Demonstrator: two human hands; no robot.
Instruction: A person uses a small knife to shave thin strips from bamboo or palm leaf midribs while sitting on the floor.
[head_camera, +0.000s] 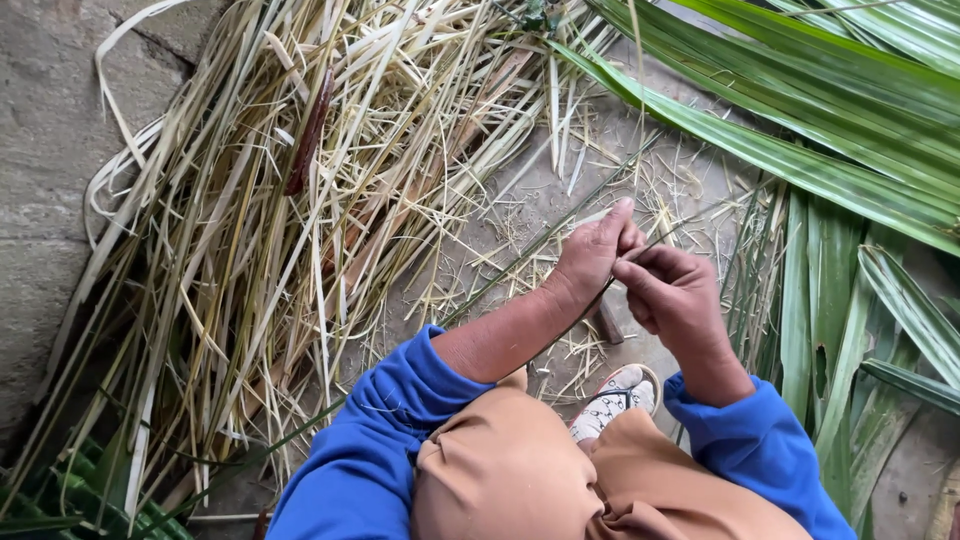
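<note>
Both hands, left hand (598, 250) and right hand (668, 290), pinch a thin leaf midrib (520, 262) between them; it looks light, springy, likely easiest gripped near the hands

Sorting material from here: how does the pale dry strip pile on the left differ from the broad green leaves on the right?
The pale dry strip pile is straw-yellow, narrow and tangled; the broad green leaves are fresh green, wide and flat. The pile lies left of the left hand, the leaves right of the right hand. Both lie on the ground as long blades.
</note>
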